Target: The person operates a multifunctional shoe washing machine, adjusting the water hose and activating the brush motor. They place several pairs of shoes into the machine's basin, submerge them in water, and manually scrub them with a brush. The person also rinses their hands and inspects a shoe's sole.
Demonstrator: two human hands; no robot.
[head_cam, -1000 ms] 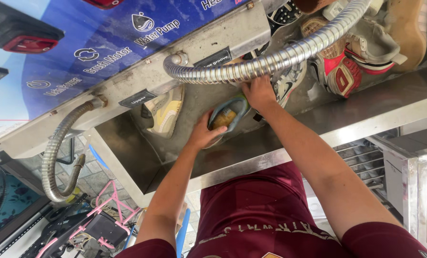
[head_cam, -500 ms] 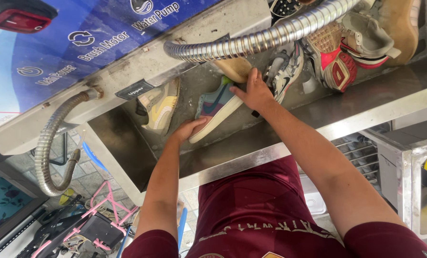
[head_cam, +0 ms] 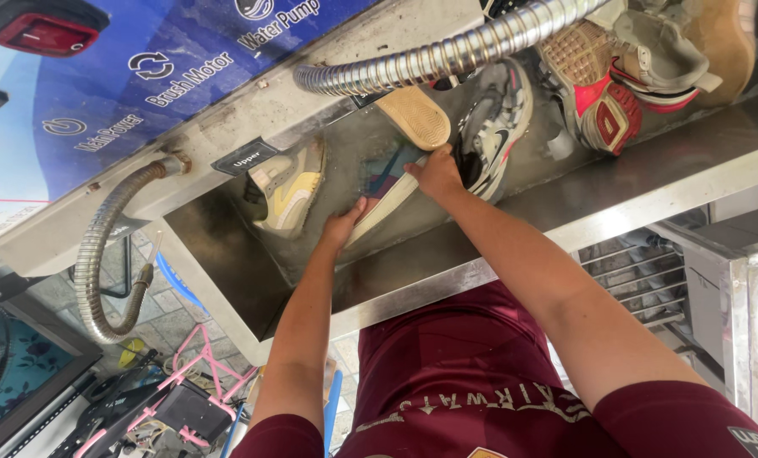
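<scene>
Daylight fell across a stainless-steel wash basin [head_cam: 226,263] with a broad steel rim [head_cam: 650,178], and above it stood a blue control panel [head_cam: 99,102] carrying a red switch [head_cam: 44,30]. Two corrugated metal hoses [head_cam: 447,55] curved along the panel's lower edge, one bending down past the basin's corner. Beyond the basin lay a paved tile floor [head_cam: 163,326] with a pink metal frame [head_cam: 197,360], and a steel cabinet [head_cam: 727,288] stood at the other side.

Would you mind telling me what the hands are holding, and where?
Both hold one shoe in the basin: left hand at one end, right hand at the other.
</scene>
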